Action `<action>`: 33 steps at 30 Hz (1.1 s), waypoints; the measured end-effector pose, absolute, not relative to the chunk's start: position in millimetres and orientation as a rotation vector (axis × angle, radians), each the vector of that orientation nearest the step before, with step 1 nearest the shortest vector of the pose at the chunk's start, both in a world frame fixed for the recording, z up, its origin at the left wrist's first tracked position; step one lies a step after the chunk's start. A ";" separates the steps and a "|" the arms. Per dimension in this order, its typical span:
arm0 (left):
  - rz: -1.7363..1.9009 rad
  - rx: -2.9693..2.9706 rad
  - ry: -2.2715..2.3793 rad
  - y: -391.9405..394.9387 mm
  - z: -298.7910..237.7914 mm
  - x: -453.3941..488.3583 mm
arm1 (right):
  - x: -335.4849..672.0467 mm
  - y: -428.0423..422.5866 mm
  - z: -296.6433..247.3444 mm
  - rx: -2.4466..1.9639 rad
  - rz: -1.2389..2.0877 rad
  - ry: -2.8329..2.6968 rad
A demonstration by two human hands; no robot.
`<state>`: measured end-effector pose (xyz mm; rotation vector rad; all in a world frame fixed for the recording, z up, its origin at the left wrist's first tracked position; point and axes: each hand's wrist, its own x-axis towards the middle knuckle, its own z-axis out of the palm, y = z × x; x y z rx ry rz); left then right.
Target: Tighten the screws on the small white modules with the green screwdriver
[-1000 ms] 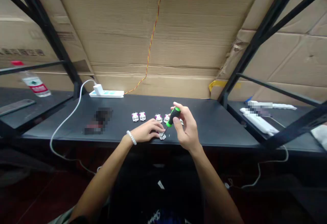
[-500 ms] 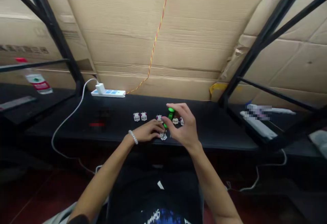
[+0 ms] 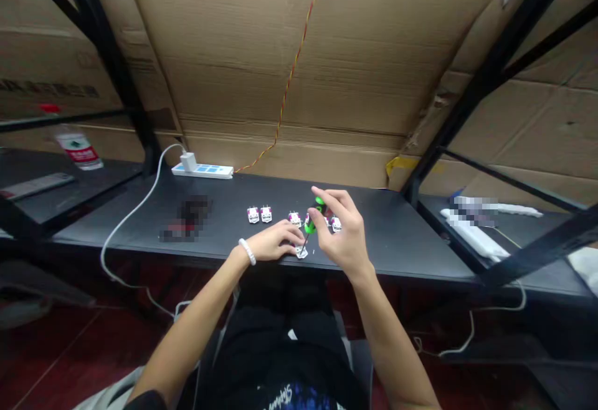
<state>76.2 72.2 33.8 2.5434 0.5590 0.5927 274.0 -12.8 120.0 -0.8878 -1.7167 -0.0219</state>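
My right hand (image 3: 344,229) grips a green-and-black screwdriver (image 3: 310,226) by its handle, thumb and fingers round it. Its thin shaft slants down to a small white part (image 3: 301,252) near the table's front edge. Fingers of my left hand (image 3: 276,240) press together at the left side of that part and hold it. Behind the hands stand several similar small white-and-purple parts; a pair (image 3: 259,214) is to the left, another (image 3: 294,218) lies just behind my left fingers, and one (image 3: 336,224) shows beside my right hand. My right hand partly covers others in that row.
A white power strip (image 3: 202,171) with a plug and cable lies at the back left of the black table (image 3: 224,235). A blurred dark-and-red item (image 3: 189,218) is on the left. Black metal posts (image 3: 432,142) rise on both sides; a bottle (image 3: 79,148) stands far left.
The view has shifted slightly, and the scene looks darker at the back. The screwdriver remains in my right hand, now tilted a little differently, with its tip at the white part.
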 end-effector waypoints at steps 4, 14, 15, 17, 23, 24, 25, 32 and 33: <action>0.596 2.538 0.543 74.1 32.7 75.9 | 276.5 -12.7 119.6 -0.859 0.070 -1.801; 0.593 2.528 0.552 74.3 33.5 76.2 | 278.9 -7.6 119.4 -0.857 0.019 -1.798; 0.589 2.535 0.554 74.1 33.7 76.2 | 278.7 -7.8 119.4 -0.866 0.005 -1.777; 0.584 2.548 0.555 73.9 33.8 76.3 | 278.0 -7.7 119.3 -0.889 -0.046 -1.705; 0.599 2.549 0.555 73.3 33.3 76.0 | 277.9 -7.1 122.1 -0.840 0.052 -1.815; 0.604 2.549 0.554 73.4 33.1 75.9 | 277.8 -7.3 122.5 -0.839 0.055 -1.818; 0.608 2.551 0.551 73.6 32.9 76.0 | 277.7 -7.6 122.7 -0.847 0.037 -1.795; 0.598 2.552 0.525 76.2 31.9 76.1 | 280.7 -5.0 119.5 -0.844 0.047 -1.756; 0.603 2.551 0.525 76.4 31.5 75.9 | 281.0 -4.4 119.1 -0.833 0.064 -1.777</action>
